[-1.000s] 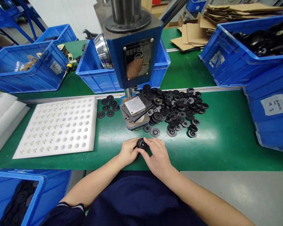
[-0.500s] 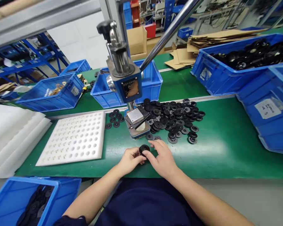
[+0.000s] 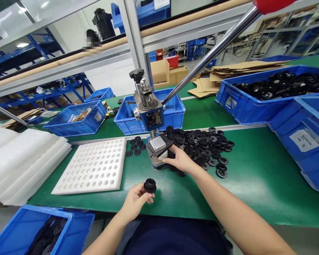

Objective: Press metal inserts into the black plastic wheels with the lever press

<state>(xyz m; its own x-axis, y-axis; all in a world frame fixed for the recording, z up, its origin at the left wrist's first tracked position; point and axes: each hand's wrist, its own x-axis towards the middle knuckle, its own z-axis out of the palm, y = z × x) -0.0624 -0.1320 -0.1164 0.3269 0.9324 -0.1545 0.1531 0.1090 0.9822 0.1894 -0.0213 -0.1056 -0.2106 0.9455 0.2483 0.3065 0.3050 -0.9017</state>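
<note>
My left hand (image 3: 135, 202) is closed on a black flanged pulley (image 3: 150, 185), held upright over the near side of the green bench. My right hand (image 3: 179, 159) reaches to the base of a hand press (image 3: 155, 118). Its thumb and forefinger are spread around the side of the fixture, by a white block (image 3: 163, 156) and a dark toothed strip; the other fingers are hidden. Above the block sits a silver plate (image 3: 157, 143). Black discs (image 3: 202, 141) lie in a heap right of the press, partly behind my right hand. Several discs (image 3: 137, 152) lie to its left.
A white foam tray (image 3: 95, 163) with rows of holes, some filled, lies at left beside stacked white foam (image 3: 29, 159). Blue bins stand behind the press, at far left, at right (image 3: 303, 141) and at lower left (image 3: 23, 216). The press lever (image 3: 210, 53) slants up to the right.
My right hand has let go of the pulley and moved forward to the press fixture. My left hand keeps the pulley, now a little left and nearer me. The view has tilted up.
</note>
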